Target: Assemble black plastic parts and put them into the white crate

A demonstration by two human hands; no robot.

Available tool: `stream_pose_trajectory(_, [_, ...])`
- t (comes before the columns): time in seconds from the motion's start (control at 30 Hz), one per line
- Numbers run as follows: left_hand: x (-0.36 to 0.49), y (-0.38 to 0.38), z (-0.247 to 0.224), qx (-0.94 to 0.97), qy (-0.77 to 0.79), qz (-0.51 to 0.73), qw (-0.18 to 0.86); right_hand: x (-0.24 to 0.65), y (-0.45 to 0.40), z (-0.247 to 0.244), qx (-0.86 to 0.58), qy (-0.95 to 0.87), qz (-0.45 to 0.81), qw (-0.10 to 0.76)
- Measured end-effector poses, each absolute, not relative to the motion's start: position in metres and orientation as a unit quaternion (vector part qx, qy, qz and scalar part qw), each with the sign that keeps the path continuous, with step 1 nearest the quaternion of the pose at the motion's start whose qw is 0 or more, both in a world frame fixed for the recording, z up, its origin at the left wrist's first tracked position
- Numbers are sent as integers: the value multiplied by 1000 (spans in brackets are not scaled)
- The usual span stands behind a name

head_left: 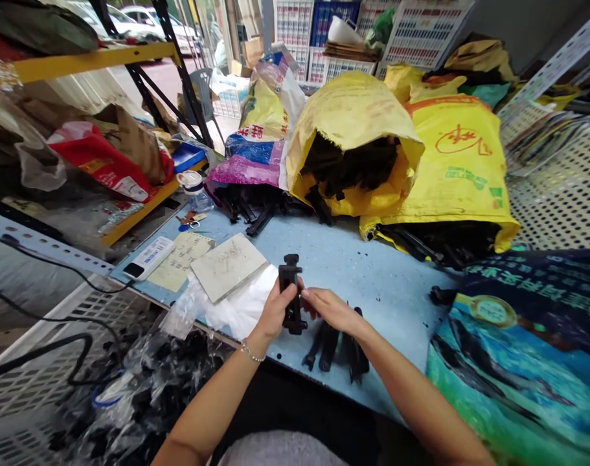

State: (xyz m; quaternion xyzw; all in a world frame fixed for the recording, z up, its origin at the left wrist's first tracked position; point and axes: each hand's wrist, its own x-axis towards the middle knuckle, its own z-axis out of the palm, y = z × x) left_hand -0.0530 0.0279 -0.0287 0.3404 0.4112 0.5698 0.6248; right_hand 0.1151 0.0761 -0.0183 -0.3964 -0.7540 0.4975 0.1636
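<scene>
My left hand (276, 309) is closed around a black plastic bracket (291, 285) with jutting ends, held upright above the blue tabletop. The thumb lies across its front. My right hand (329, 308) has its fingers pinched together at the bracket's right side; the fingertips touch it there and partly hide what lies between them. Below my right hand, several long black plastic parts (329, 346) lie near the table's front edge. To the left of the bracket, a pale flat board (229, 266) rests on white plastic bags (249, 301).
A yellow sack (357, 107), another yellow sack (460, 162) and a purple-blue sack (250, 158) spill black parts at the back. A basket (13, 414) of wrapped black pieces stands below left. Beside the board lie a handwritten card (181, 262) and a white device (149, 257).
</scene>
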Motion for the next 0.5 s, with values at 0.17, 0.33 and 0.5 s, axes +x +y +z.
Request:
stream_pose_trajectory(0.17, [-29, 9, -11, 348, 423, 513, 661, 131, 55, 13, -468, -722, 399, 317])
stream_pose_trajectory(0.33, [-19, 14, -12, 308, 430, 526, 666, 120, 58, 10, -447, -646, 537, 306])
stream_pose_trajectory(0.5, [-25, 31, -22, 305, 442, 509, 673, 128, -1, -17, -447, -744, 434, 241])
